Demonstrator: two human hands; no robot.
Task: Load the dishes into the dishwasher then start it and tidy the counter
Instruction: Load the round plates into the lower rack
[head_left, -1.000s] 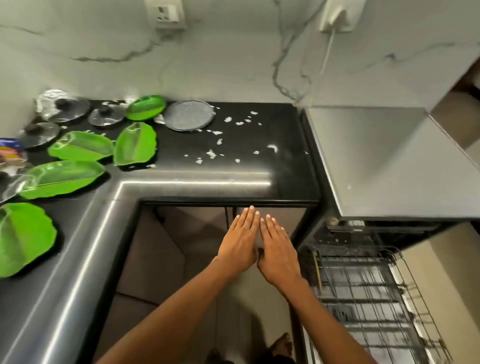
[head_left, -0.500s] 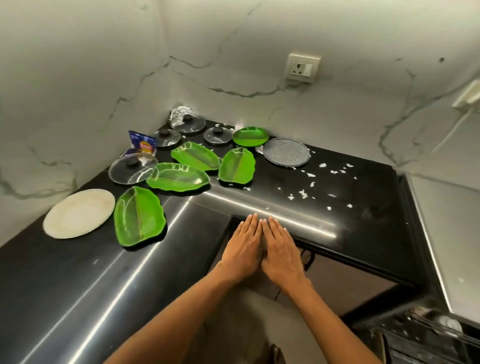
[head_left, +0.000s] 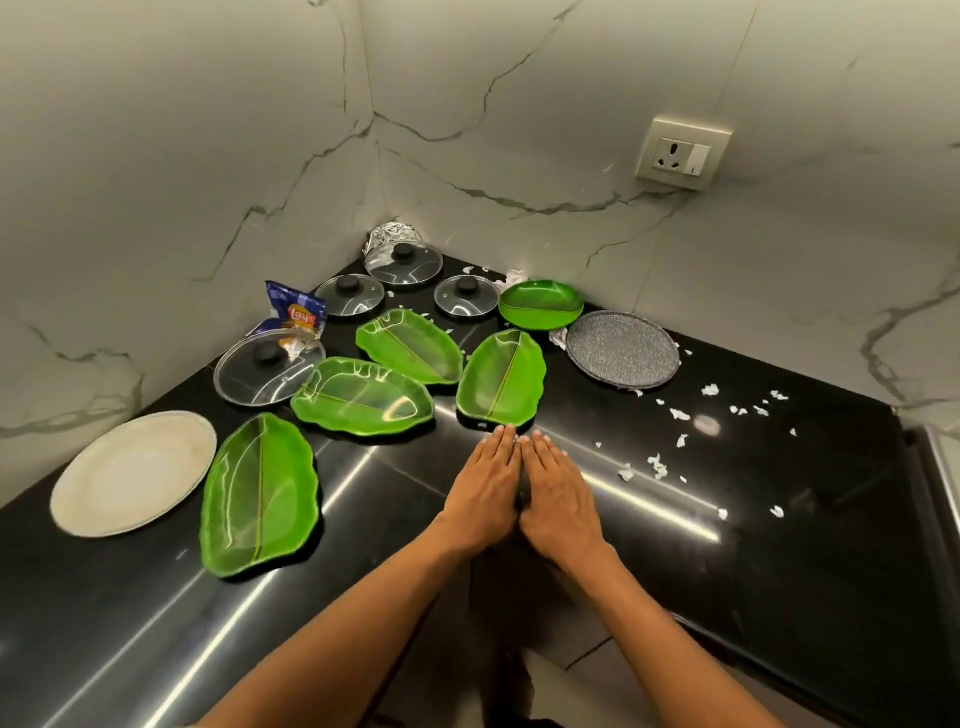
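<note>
A wall socket (head_left: 681, 153) sits on the marble wall (head_left: 182, 156) above the corner.

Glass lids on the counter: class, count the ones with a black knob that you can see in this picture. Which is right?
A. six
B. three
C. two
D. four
D: four glass lids lie on the black counter, one large lid by the chip bag, one behind it, one in the corner in front of the foil, and one beside the round green dish.
</note>
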